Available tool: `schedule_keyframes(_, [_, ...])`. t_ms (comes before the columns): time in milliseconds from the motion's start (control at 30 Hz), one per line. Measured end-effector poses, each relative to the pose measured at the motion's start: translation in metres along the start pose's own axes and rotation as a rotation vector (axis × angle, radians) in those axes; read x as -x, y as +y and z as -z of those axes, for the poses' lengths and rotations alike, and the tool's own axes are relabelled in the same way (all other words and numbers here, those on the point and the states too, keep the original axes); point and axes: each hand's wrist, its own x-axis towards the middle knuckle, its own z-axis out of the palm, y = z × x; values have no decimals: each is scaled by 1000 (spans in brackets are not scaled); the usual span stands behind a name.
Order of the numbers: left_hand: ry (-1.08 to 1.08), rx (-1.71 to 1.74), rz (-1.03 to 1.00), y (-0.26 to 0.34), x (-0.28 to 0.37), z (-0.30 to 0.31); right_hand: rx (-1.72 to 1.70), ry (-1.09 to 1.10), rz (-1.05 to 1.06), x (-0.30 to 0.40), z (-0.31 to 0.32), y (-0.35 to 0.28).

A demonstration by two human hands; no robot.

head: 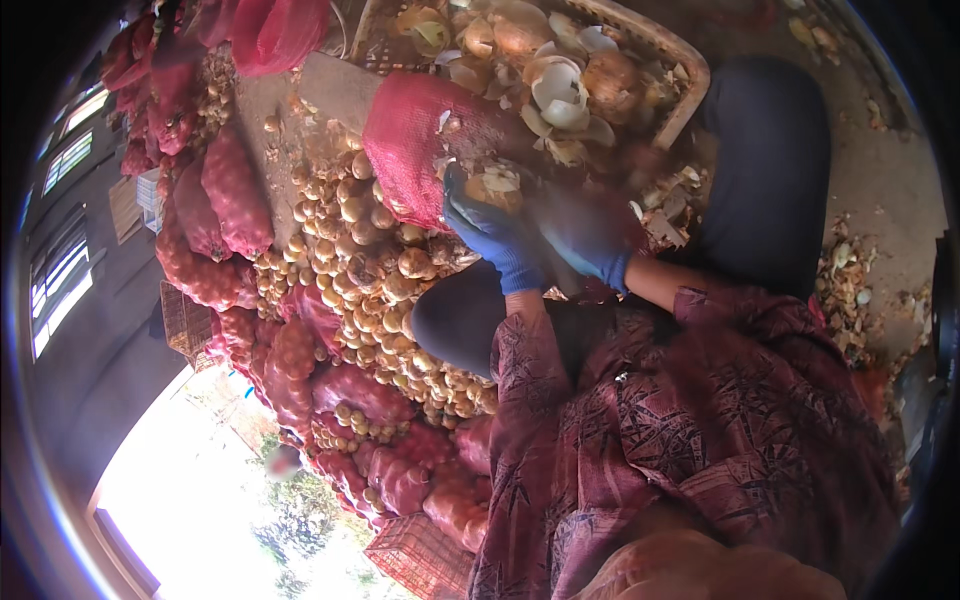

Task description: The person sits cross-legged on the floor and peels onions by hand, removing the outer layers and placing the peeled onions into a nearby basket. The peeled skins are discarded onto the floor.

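Observation:
My left hand (487,232), in a blue knit glove, cups a partly peeled onion (491,191) with loose skin at its top. Just to the right is my gloved right hand (581,236); it is blurred, and its fingers and anything in them cannot be made out. A red mesh sack (409,142) lies spread beyond the left hand. Ahead of both hands stands a plastic crate (694,71) holding onions and peeled skins. A large broken onion skin (559,90) shows pale inside it.
A heap of loose onions (360,255) spreads left of my left knee (457,319). Filled red mesh sacks (236,191) line the far left. An orange crate (420,555) stands near the bright doorway. Onion peelings (847,285) litter the floor beyond my right leg (769,172).

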Motion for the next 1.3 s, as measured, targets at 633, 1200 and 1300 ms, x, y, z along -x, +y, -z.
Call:
schedule_keyframes(633, [-63,-241,-150,-7,-5,6,403,-298,141,-23,38,-25])
schedule_keyframes(1200, [-96,-61,-60,-13,-10,12,-504,-451,-683,-17,58,-33])
schedule_keyframes(1300, [-64,-28,-49,-19,-9,16,-731,-390,-776,-29,55,-12])
